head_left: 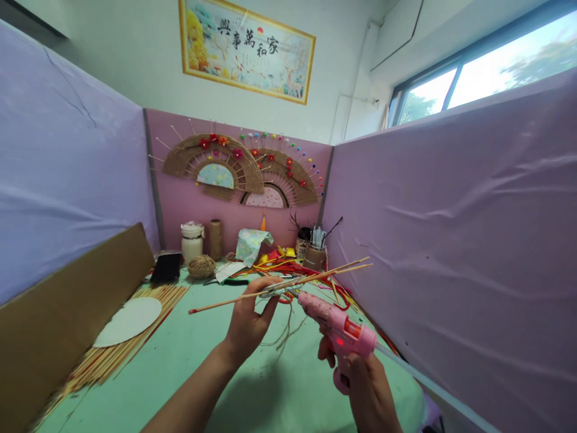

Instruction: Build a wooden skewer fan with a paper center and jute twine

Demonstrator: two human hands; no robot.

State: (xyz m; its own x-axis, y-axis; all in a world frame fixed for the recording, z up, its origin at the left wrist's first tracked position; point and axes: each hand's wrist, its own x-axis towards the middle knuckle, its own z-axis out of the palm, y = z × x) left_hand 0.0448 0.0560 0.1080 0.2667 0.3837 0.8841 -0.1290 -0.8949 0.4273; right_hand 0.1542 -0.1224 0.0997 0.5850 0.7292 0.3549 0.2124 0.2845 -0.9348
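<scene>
My left hand (249, 325) pinches several thin wooden sticks (336, 272) above the table. They cross one another and stick out on both sides, one with a red tip at the left. A small pale patterned piece (280, 289) sits among them, partly behind my fingers. In my right hand (368, 379) is a pink hot glue gun (329, 319), gripped by its handle, with a red light lit on its side. Its nozzle points left, close to the sticks; whether it touches them I cannot tell. Loose strands of twine (288, 331) hang below the sticks.
More sticks (112, 355) lie at left under a white oval card (130, 322), beside a cardboard strip (81, 319). A black phone (166, 268), twine ball (201, 267), jar (192, 243), patterned cloth (250, 245) and brown holder (314, 258) stand behind. Decorated fans (288, 165) hang on the back panel.
</scene>
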